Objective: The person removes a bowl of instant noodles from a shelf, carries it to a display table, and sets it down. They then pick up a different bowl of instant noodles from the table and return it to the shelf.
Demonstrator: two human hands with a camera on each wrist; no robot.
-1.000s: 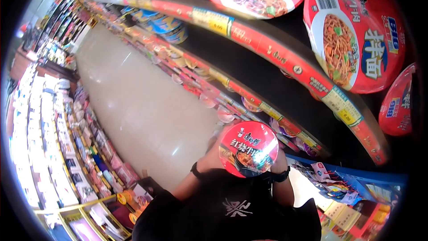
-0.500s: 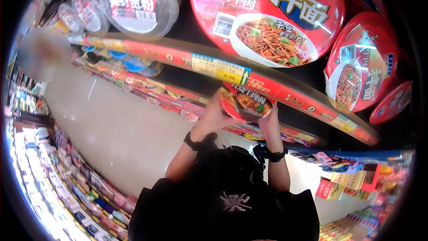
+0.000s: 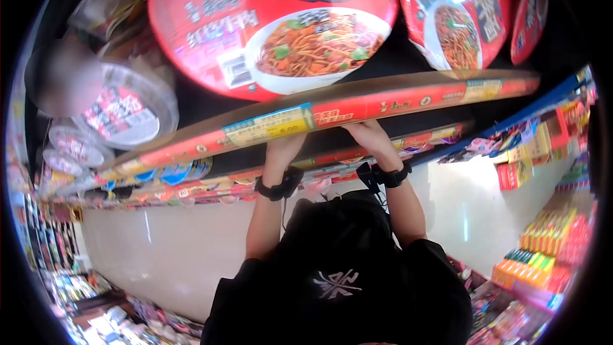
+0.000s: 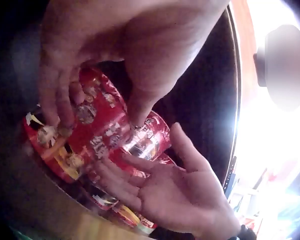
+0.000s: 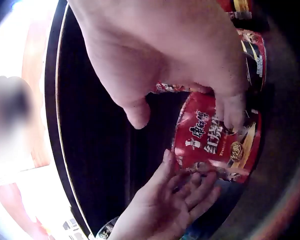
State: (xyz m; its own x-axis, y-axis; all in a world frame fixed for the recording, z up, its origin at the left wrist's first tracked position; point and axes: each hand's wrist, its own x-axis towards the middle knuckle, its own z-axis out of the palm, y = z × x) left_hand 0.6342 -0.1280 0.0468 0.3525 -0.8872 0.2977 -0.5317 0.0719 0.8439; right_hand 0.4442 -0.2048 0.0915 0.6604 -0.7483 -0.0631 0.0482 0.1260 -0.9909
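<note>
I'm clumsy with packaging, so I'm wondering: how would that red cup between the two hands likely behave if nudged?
The red cup probably feels fairly stiff, since its printed wall looks smooth, with no obvious dents. That smooth wall may be slightly slippery. Being rounded, it would likely roll if it ended up on its side.

The red cup [image 5: 202,155] reads "康师傅", large lid [image 3: 191,64] "拌面", price tag [image 3: 268,126] "6.00".

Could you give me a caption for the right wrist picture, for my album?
Right hand and left hand beside a red noodle tub within a dark shelf.
</note>
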